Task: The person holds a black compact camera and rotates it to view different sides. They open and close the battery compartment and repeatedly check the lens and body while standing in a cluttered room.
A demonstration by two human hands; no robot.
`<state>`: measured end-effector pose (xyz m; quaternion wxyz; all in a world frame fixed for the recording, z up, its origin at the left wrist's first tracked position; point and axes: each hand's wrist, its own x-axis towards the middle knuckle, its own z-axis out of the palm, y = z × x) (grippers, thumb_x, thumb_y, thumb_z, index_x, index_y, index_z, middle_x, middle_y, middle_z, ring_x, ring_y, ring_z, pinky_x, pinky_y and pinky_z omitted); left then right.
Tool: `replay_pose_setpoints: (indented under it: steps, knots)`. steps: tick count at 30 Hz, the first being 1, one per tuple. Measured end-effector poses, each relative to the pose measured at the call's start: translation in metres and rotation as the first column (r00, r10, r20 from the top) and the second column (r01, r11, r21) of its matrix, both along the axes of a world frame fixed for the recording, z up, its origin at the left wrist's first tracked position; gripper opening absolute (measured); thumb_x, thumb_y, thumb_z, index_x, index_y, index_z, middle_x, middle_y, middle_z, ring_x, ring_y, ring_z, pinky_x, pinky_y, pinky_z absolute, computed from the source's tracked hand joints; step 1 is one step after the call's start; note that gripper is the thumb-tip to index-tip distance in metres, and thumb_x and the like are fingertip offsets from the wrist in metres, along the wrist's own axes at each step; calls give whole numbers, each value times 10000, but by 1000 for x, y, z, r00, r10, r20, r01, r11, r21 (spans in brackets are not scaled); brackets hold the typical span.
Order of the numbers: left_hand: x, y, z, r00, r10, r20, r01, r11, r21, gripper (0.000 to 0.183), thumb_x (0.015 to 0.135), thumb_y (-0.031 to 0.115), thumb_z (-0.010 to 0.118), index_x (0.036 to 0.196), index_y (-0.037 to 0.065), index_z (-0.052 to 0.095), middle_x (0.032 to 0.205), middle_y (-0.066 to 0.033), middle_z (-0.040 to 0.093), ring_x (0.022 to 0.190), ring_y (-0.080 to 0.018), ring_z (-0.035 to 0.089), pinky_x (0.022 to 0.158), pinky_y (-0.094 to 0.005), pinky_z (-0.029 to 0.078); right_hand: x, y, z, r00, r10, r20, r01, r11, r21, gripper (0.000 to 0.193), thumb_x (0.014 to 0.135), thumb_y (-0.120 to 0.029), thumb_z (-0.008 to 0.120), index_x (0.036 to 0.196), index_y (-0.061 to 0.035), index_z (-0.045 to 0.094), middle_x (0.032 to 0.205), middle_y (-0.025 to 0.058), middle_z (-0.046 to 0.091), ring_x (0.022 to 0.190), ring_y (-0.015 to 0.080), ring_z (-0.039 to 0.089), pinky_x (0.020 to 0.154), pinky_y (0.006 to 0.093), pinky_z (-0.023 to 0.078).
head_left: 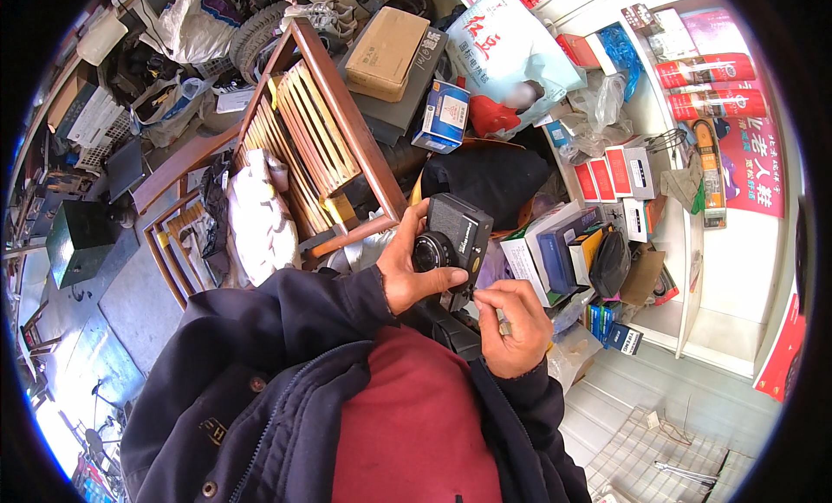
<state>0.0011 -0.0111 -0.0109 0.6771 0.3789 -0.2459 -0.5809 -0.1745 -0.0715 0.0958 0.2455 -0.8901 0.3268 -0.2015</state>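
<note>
My left hand (406,271) is wrapped round a black camera (468,232) with a round lens (433,251), its thumb lying across the lower part of the body. The camera stands on end in front of my chest, lens facing left. Close to the camera's lower end, my right hand (517,328) has its fingers curled, thumb and forefinger drawn together. Whatever lies between those fingertips, if anything, is too small to make out.
Beyond my hands lie a wooden slatted chair (351,130), a cardboard box (386,54), a blue-and-white box (442,116) and a black bag (485,182). To the right, white shelves (724,334) hold red-and-white boxes (630,172). A dark green box (82,243) stands on the floor at left.
</note>
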Motion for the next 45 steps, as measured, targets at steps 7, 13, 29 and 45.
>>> replay_pose_setpoints:
  steps: [7, 13, 29, 45]
  knots:
    - [0, 1, 1, 1000, 1, 17, -1, 1000, 3, 948, 889, 9, 825, 1623, -2, 226, 1381, -122, 581, 1247, -186, 605, 1073, -328, 485, -1, 0, 1, 1000, 13, -13, -12, 999, 38, 207, 846, 97, 757, 1004, -34, 740, 963, 109, 688, 818, 275, 705, 716, 346, 559]
    - [0, -1, -3, 1000, -2, -18, 2, 1000, -2, 970, 876, 22, 846, 1617, 11, 219, 1345, -128, 579, 1201, -188, 630, 1010, -338, 529, 0, 1, -2, 998, -41, 44, 36, 995, 95, 186, 861, 83, 757, 1011, -19, 714, 951, 114, 702, 778, 239, 699, 712, 330, 557]
    - [-3, -5, -11, 989, 2, -148, 0, 1000, 10, 924, 886, 33, 840, 1605, 28, 260, 1302, -115, 606, 1182, -190, 654, 1029, -346, 532, 0, 3, -5, 994, -87, 64, 77, 987, 145, 177, 832, 87, 772, 975, -4, 718, 940, 124, 722, 795, 226, 705, 745, 307, 554]
    - [-5, -7, -11, 959, -8, -282, 24, 998, 54, 856, 898, 89, 824, 1594, 30, 329, 1306, -116, 615, 1202, -218, 638, 1084, -372, 505, -11, 1, -17, 931, -314, 186, 150, 792, 591, 84, 988, -22, 704, 1053, 31, 700, 938, 39, 697, 823, 105, 641, 782, 250, 518]
